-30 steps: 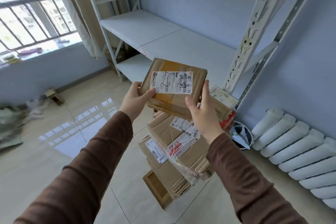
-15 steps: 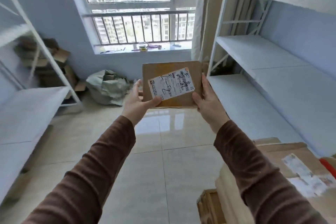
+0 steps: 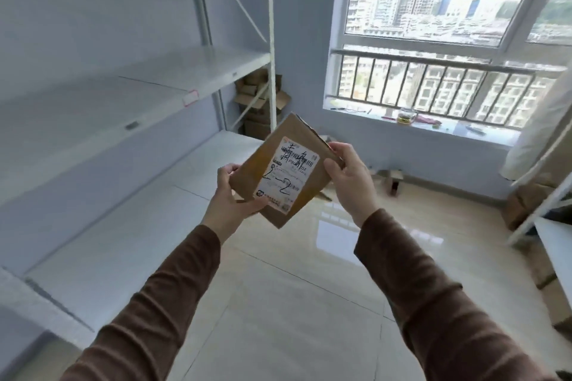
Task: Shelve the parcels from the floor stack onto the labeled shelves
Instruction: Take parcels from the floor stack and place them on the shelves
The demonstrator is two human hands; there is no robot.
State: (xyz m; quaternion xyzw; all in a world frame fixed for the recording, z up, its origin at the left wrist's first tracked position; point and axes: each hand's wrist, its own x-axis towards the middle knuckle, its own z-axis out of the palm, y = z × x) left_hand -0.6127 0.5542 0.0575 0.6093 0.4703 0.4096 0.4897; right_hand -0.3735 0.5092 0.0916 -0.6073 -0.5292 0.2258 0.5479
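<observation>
White metal shelves with small labels run along the left wall, a barred window beyond. Above the tiled floor, a flat cardboard parcel with a scribbled label is held tilted: left hand gripping its lower corner, right hand pinching its right edge.

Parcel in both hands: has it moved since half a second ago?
Yes. The parcel has swung left, away from the window that was behind it, toward the white shelf rack, and now sits tilted.
</observation>
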